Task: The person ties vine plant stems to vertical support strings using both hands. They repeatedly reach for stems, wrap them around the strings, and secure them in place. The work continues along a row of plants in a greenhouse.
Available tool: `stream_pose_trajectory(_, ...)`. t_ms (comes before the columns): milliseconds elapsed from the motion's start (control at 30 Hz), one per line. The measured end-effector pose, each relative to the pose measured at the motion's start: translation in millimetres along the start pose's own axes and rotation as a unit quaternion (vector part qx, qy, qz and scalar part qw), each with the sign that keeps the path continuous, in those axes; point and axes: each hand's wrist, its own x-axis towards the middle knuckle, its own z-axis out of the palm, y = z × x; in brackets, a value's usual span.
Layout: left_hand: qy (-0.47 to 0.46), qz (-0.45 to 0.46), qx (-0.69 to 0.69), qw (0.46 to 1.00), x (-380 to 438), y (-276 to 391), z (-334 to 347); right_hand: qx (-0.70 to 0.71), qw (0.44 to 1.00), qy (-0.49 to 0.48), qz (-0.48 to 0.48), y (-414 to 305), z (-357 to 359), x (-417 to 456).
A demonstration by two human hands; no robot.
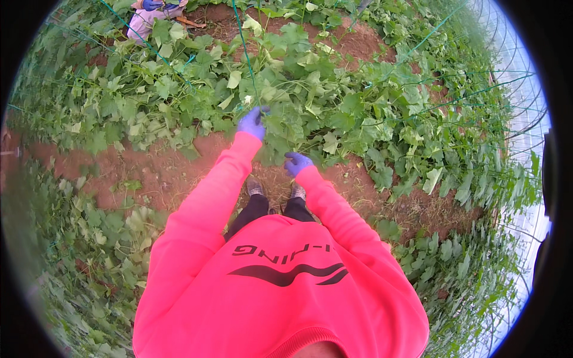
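Observation:
My left hand [252,124], in a purple glove, reaches into leafy green vine plants [286,96]. Its fingers are closed at the lower end of a green twine [247,58] that runs up out of view. Leaves partly cover the fingertips, so whether a stem is held along with the twine is unclear. Lower and to the right, my right hand [297,164], gloved the same way, is at the near edge of the foliage. Its fingers are bent beside the leaves, and I cannot tell whether they hold a stem.
More green twines [441,105] slant across the plants. Bare brown soil [156,172] forms a path under my shoes [255,185]. Another vine row [103,232] grows behind me. At the far left a person [150,20] in gloves is among the plants. Plastic greenhouse film [521,147] stands at right.

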Motion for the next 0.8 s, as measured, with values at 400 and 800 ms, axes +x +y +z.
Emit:
stream_pose_trajectory(400, 0.023, -0.01, -0.17, 0.985, 5, 12, -37, -0.114, 0.992, 0.056, 0.026, 32, -10, -49)
stream_pose_trajectory(800, -0.331, -0.308, 0.045, 0.891, -188, -112, -4, -0.084, 0.994, 0.006, 0.065, 159, -21, -97)
